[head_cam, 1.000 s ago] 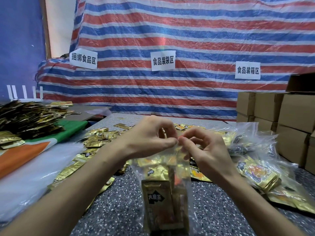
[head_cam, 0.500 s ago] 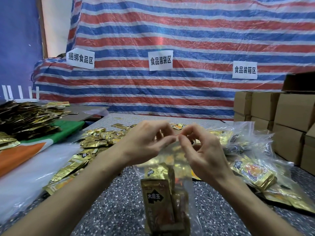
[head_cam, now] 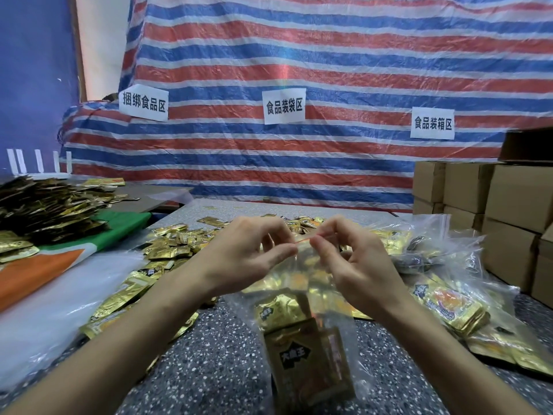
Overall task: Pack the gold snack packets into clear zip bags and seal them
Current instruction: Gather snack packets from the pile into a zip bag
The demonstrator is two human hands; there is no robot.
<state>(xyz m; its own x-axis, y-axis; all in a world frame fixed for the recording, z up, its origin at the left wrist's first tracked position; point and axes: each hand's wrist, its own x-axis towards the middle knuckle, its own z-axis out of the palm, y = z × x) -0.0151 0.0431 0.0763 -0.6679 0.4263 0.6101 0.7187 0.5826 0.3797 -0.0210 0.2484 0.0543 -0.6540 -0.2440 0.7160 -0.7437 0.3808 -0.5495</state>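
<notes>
A clear zip bag (head_cam: 302, 339) hangs in front of me above the speckled table (head_cam: 215, 369), filled with several gold snack packets (head_cam: 302, 363). My left hand (head_cam: 242, 259) pinches the left part of the bag's top strip between thumb and fingers. My right hand (head_cam: 356, 265) pinches the same strip just to the right, and a short stretch of the reddish zip line (head_cam: 305, 239) shows between the two. Loose gold packets (head_cam: 167, 250) lie scattered on the table beyond my left arm.
Filled clear bags (head_cam: 449, 304) are heaped at the right. Brown cardboard boxes (head_cam: 508, 205) are stacked at the far right. A dark pile of packets (head_cam: 45, 208) sits on green and orange cloth at the left. A striped tarp with paper signs hangs behind.
Both hands have shifted slightly along the bag's top while still pinching it; a short stretch of the zip strip now shows between them. The bag hangs in about the same place.
</notes>
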